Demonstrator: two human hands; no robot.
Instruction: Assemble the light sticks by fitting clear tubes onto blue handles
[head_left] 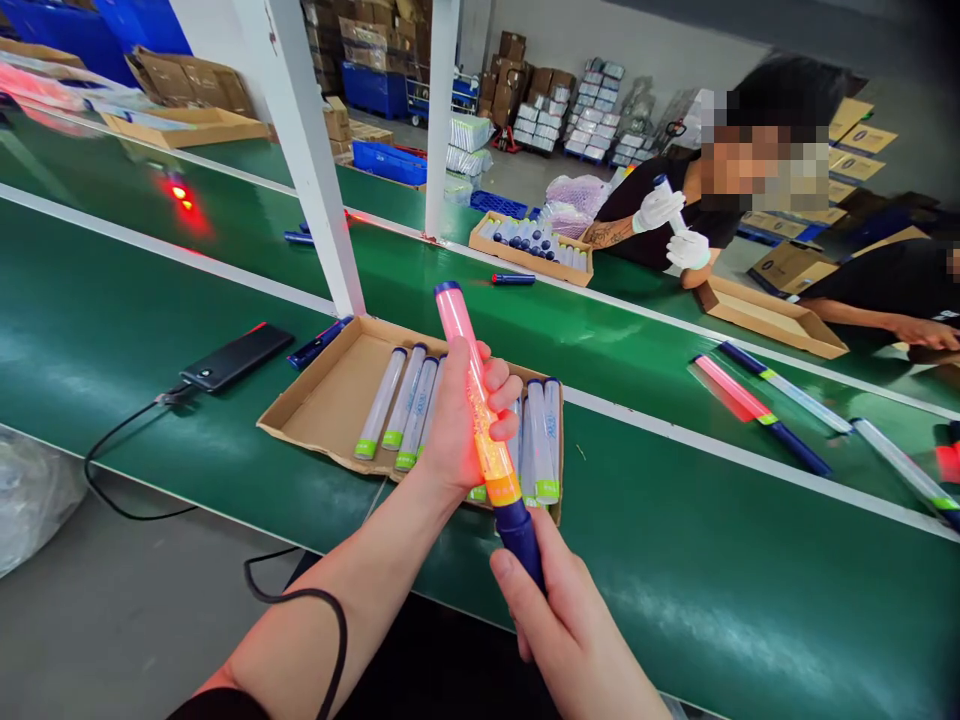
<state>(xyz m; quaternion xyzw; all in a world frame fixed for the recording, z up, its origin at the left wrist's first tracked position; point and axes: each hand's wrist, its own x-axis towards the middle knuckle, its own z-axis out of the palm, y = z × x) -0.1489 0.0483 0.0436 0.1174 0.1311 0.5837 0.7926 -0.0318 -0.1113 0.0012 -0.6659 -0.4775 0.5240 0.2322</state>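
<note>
A light stick (491,455) glows red and orange, tilted between both my hands. Round its clear tube my left hand (450,420) is wrapped, fingers closed. My right hand (555,600) grips the dark blue handle (519,535) at its lower end. Behind and below my left hand lies a shallow cardboard box (319,390) on the green surface. Several clear tubes (384,400) with green bands lie in it, partly covered by my left hand and the light stick.
A phone (236,357) with a black cable (112,445) lies left of the box, beside a dark blue handle (319,343). A white post (307,150) rises behind. Across the belt, a person's gloved hands (675,225) hold a stick near a filled box (529,250). More light sticks (765,415) lie right.
</note>
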